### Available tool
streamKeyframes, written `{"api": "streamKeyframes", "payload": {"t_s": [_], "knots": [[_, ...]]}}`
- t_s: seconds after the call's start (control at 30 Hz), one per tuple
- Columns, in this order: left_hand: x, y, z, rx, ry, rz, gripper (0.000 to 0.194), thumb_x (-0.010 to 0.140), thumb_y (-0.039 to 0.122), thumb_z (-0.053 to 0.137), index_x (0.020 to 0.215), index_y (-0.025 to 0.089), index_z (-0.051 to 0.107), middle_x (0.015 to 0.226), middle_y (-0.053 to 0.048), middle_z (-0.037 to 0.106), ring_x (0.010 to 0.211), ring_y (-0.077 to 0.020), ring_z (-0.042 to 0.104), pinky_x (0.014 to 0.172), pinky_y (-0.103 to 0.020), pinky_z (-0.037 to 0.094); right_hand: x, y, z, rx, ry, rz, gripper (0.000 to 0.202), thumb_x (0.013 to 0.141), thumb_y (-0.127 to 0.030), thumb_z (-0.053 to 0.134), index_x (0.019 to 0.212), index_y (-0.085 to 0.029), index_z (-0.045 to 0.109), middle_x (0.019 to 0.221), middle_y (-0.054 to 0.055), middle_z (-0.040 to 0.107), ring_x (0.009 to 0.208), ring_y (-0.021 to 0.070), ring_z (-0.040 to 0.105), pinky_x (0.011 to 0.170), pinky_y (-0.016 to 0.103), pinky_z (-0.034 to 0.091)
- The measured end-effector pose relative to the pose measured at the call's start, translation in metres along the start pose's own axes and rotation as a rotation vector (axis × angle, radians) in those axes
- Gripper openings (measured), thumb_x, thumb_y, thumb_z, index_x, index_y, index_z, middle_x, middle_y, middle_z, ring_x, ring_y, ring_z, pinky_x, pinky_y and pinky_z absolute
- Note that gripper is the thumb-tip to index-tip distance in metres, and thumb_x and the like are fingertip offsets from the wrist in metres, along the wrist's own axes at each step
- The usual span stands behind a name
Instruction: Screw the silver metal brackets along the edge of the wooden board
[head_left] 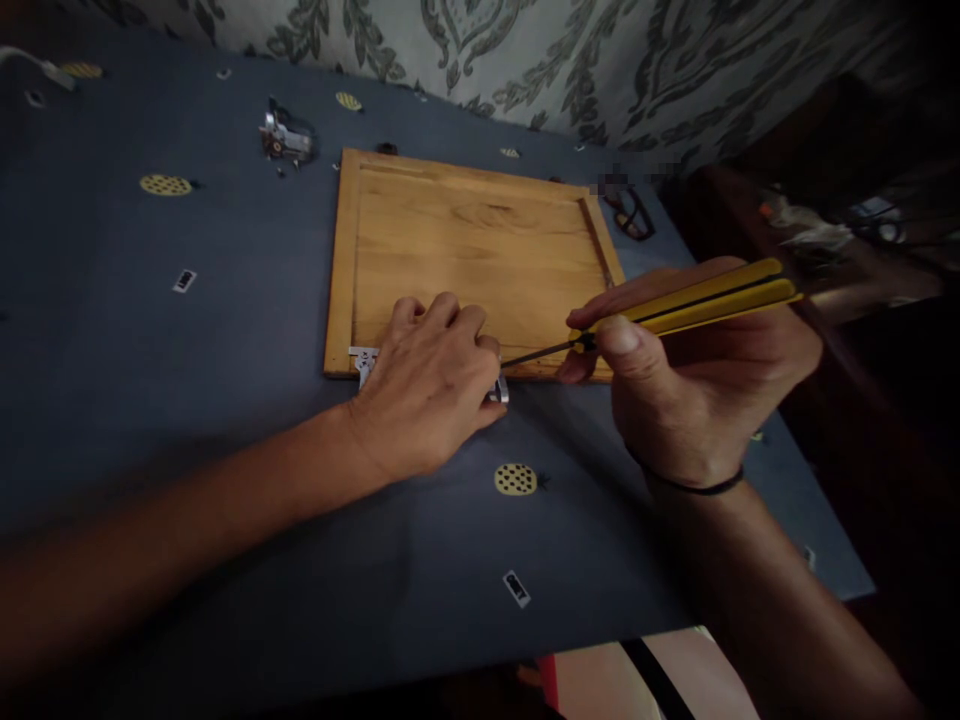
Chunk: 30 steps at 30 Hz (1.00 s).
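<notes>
A framed wooden panel [480,250] lies flat on the table. My left hand [435,385] is closed over a silver metal hinge [362,362] at the panel's near edge, and most of that hinge is hidden beneath the fingers. In my right hand [697,370] is a screwdriver [690,300] with a yellow and black handle, gripped between thumb and fingers. Its thin shaft points left, and the tip ends at the hinge beside my left fingers. Whether the tip sits in a screw cannot be seen.
Behind the panel on the left, another metal hinge [286,138] rests on the blue patterned tablecloth [247,270]. A pair of glasses [631,215] lies past the far right corner. A white cable [45,65] reaches in at far left. Patterned wall covering [510,50] rises behind.
</notes>
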<state>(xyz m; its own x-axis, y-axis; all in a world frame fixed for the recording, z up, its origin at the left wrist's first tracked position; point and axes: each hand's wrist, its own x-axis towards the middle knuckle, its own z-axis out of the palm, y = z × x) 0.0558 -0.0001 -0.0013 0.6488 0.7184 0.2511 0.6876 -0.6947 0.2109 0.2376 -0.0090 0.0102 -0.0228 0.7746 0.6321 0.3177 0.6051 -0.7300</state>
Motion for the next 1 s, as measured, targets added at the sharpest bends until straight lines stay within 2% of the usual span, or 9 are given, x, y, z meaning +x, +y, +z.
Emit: {"api": "streamKeyframes", "payload": {"t_s": [0.1,0.23,0.37,0.47,0.53,0.67,0.73,0.9,1.0], "knots": [[0.0,0.0,0.0,-0.004,0.002,-0.005,0.026,0.09,0.039,0.069,0.093,0.014,0.071,0.099,-0.012,0.065,0.105,-0.0327,0.056,0.083,-0.046,0.039,0.0,0.0,-0.003,0.051,-0.027,0.026,0.015,0.083,-0.034,0.078,0.09,-0.021,0.076,0.077,-0.004,0.07,0.055,0.0079,0.066,0.044,0.021,0.055],[-0.001,0.001,0.0,-0.003,0.003,0.003,0.026,0.09,0.039,0.069,0.093,0.013,0.071,0.1,-0.012,0.065,0.105,-0.0328,0.055,0.082,-0.046,0.039,0.002,-0.001,-0.007,0.129,-0.073,0.09,0.019,0.085,-0.035,0.076,0.1,-0.024,0.077,0.089,-0.001,0.075,0.075,0.0143,0.074,0.051,0.025,0.062],[0.0,0.001,0.0,-0.003,-0.009,-0.005,0.026,0.09,0.039,0.068,0.093,0.013,0.071,0.1,-0.012,0.065,0.105,-0.0325,0.056,0.083,-0.046,0.039,0.004,-0.003,-0.008,0.065,-0.062,0.077,0.015,0.083,-0.034,0.078,0.092,-0.022,0.078,0.081,-0.003,0.072,0.056,0.0092,0.067,0.043,0.022,0.056],[0.0,0.001,0.0,0.0,-0.004,-0.009,0.026,0.089,0.039,0.069,0.093,0.013,0.071,0.1,-0.012,0.066,0.104,-0.0322,0.056,0.083,-0.045,0.039,0.002,-0.002,-0.005,-0.027,0.017,0.019,0.018,0.08,-0.037,0.08,0.076,-0.02,0.074,0.065,-0.005,0.064,0.045,0.0062,0.056,0.037,0.022,0.043],[0.0,0.001,0.0,0.001,0.006,-0.003,0.025,0.09,0.038,0.069,0.093,0.013,0.071,0.1,-0.012,0.066,0.104,-0.0321,0.055,0.083,-0.045,0.039,0.001,-0.003,-0.002,-0.127,0.09,-0.046,0.024,0.079,-0.04,0.08,0.067,-0.021,0.069,0.058,-0.005,0.06,0.046,0.0082,0.053,0.038,0.026,0.037],[-0.001,0.0,0.0,-0.003,0.015,0.004,0.024,0.09,0.038,0.068,0.092,0.014,0.071,0.099,-0.012,0.065,0.103,-0.0316,0.055,0.082,-0.045,0.039,0.0,-0.005,0.002,-0.205,0.329,-0.097,0.028,0.081,-0.051,0.074,0.07,-0.025,0.071,0.061,-0.002,0.059,0.045,0.0126,0.053,0.038,0.032,0.038],[-0.001,-0.001,0.0,-0.007,0.018,0.004,0.024,0.09,0.038,0.068,0.092,0.014,0.071,0.099,-0.012,0.065,0.102,-0.031,0.055,0.082,-0.044,0.039,0.001,-0.006,0.002,-0.233,0.383,-0.098,0.03,0.083,-0.054,0.071,0.071,-0.026,0.071,0.063,-0.002,0.06,0.045,0.0129,0.056,0.038,0.032,0.039],[-0.001,0.0,-0.002,-0.013,-0.005,0.0,0.024,0.091,0.038,0.067,0.092,0.014,0.07,0.1,-0.012,0.065,0.104,-0.0322,0.055,0.084,-0.046,0.039,0.003,-0.007,0.0,-0.304,0.233,-0.135,0.027,0.086,-0.045,0.069,0.069,-0.024,0.067,0.053,-0.004,0.058,0.043,0.012,0.053,0.039,0.03,0.037],[-0.001,0.0,-0.002,-0.009,-0.011,0.0,0.025,0.091,0.038,0.067,0.093,0.014,0.07,0.1,-0.012,0.064,0.106,-0.033,0.055,0.084,-0.047,0.039,0.002,-0.007,-0.001,-0.289,0.198,-0.117,0.026,0.085,-0.042,0.071,0.067,-0.023,0.067,0.053,-0.003,0.059,0.044,0.0115,0.052,0.039,0.029,0.036]]}}
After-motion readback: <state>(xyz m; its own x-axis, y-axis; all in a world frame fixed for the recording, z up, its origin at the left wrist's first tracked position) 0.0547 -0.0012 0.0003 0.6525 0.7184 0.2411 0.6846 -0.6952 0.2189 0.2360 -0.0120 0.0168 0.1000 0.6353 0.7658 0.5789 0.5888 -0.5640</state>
